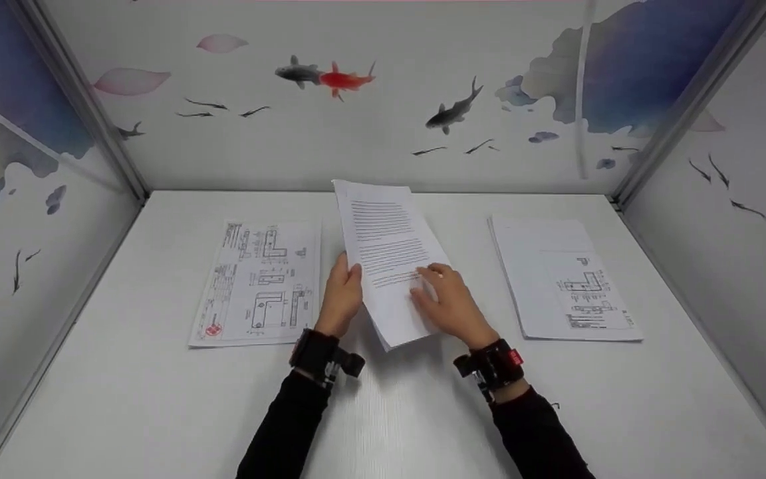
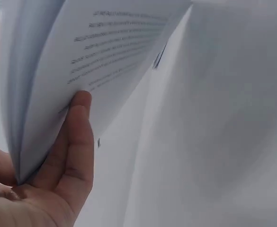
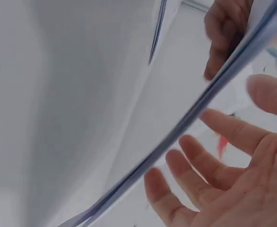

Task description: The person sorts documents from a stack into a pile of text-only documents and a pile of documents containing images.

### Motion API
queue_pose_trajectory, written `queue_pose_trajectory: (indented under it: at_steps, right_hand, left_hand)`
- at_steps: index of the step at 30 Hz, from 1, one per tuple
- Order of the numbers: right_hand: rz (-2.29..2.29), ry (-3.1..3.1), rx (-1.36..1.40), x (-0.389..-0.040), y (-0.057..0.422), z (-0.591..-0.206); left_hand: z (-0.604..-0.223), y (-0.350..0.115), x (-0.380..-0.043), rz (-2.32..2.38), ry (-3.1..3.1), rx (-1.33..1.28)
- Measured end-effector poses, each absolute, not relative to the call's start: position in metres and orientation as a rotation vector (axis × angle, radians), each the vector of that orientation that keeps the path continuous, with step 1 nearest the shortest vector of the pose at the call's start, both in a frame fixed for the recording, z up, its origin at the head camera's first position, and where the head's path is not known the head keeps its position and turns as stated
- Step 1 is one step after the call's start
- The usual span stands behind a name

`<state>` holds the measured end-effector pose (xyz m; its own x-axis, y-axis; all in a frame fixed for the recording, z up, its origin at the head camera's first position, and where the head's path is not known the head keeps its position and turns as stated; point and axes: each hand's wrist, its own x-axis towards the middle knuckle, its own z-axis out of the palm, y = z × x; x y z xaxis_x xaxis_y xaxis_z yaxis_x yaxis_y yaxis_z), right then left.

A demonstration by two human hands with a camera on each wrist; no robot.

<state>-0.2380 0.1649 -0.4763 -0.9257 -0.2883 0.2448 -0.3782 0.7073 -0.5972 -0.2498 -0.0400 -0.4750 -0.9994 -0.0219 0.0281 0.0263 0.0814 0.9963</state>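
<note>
A thin stack of printed sheets (image 1: 389,246) is held up tilted above the middle of the table. My left hand (image 1: 342,296) grips its left edge, thumb on the printed face. In the left wrist view, the fingers (image 2: 79,137) lie against the back, where more lines of text show. My right hand (image 1: 449,303) is at the right side of the stack. Its fingers (image 3: 195,189) are spread and loosely bent along the paper's edge in the right wrist view, thumb apart from it. Whether every fingertip touches the paper I cannot tell.
On the white table (image 1: 383,426), a drawing sheet with a red stamp (image 1: 260,286) lies at the left. A pile of papers (image 1: 549,279) with a technical drawing on top lies at the right. Panels (image 1: 383,146) painted with fish enclose the back and sides.
</note>
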Motion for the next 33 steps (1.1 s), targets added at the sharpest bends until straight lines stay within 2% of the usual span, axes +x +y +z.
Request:
queue_pose_trajectory:
  at_steps: [7,16,26,33]
  right_hand:
    - [1.289,-3.045,0.063,-0.259,0.207,-0.476]
    - [1.648,-2.862,0.050,-0.261,0.213,-0.477]
    - [1.561,-2.796,-0.099,-0.264,0.214,-0.479]
    - [1.531,-2.815,-0.087,-0.267,0.216,-0.484]
  left_hand:
    - [-0.473,-0.052,-0.255,-2.201,-2.212,0.039]
    - [-0.476,-0.050,-0.255,-2.263,-2.242,0.020]
    - [-0.484,-0.044,-0.249,-2.243,-2.504,-0.182]
    - [-0.488,-0.043,-0.247,-1.947,-2.713,-0.195]
